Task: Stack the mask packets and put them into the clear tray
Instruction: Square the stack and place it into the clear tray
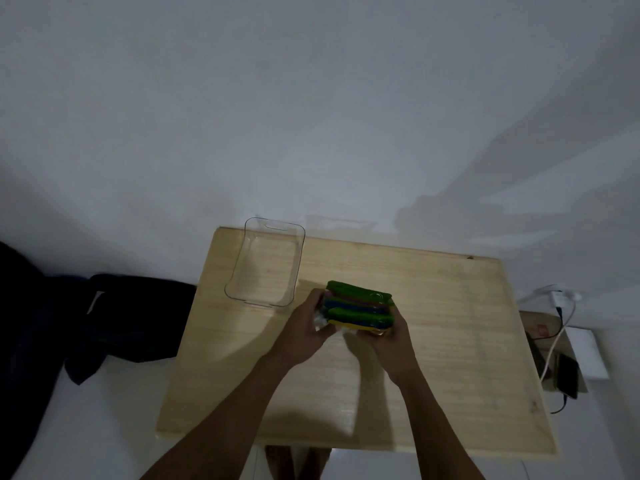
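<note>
A stack of mask packets (360,306), green on top with blue, reddish and yellow ones beneath, is held just above the middle of the wooden table (450,341). My left hand (306,332) grips the stack's left end. My right hand (388,336) grips its right and near side. The clear tray (239,268) stands empty at the table's far left corner, to the upper left of the stack and apart from it.
A dark cloth or bag (114,317) lies on the floor left of the table. At the right, beyond the table edge, are a white plug with cables (561,299) and a dark device (568,375). A white wall rises behind the table.
</note>
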